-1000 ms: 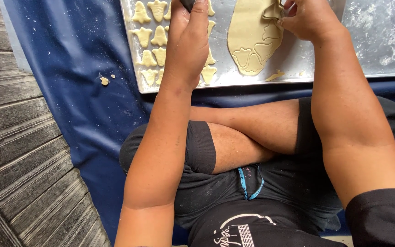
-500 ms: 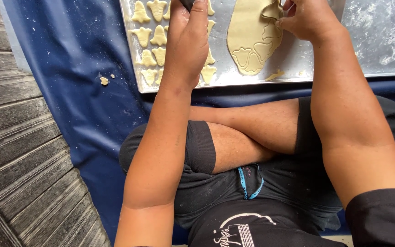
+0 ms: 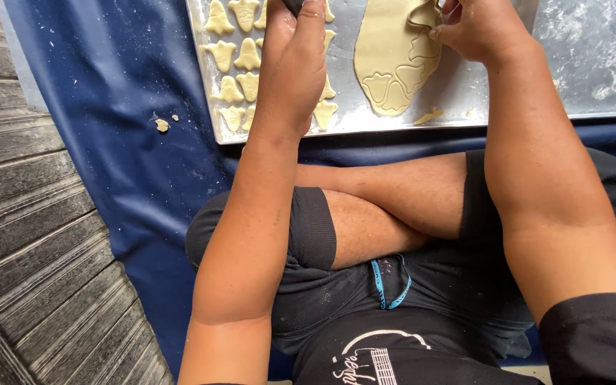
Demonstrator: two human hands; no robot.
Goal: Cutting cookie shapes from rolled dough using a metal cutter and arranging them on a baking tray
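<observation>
Seated cross-legged on a blue sheet (image 3: pixel 122 142), facing a metal tray (image 3: pixel 465 93) along the top edge of the frame. Rolled dough (image 3: pixel 386 53) at upper centre, long axis running up and down the frame, lower end nearer the body and already scored with bell-like outlines. Right hand (image 3: pixel 483 28) at upper right, touching the dough's upper right edge, fingers pinched on a lifted flap of dough there; cannot tell whether a cutter sits inside that pinch, since the fingertips crowd the top border. Dough lying directly left of this grip, so nearer the right hand than the left. Left hand (image 3: pixel 294 68) at upper centre-left, just beside the dough's left edge but not on it, curled shut around a dark object (image 3: pixel 294 6) that pokes out at the very top of the frame; too little visible to name. Under and left of that hand, cut shapes (image 3: pixel 240 53) in rows on the tray's left part, apart from the dough sheet, several hidden by the wrist. A loose scrap (image 3: pixel 429 114) on the tray below the dough, near the front rim. Crumbs (image 3: pixel 162 125) on the blue sheet at left, well apart from both hands. Grey planks (image 3: pixel 30 235) filling the lower left of the frame.
</observation>
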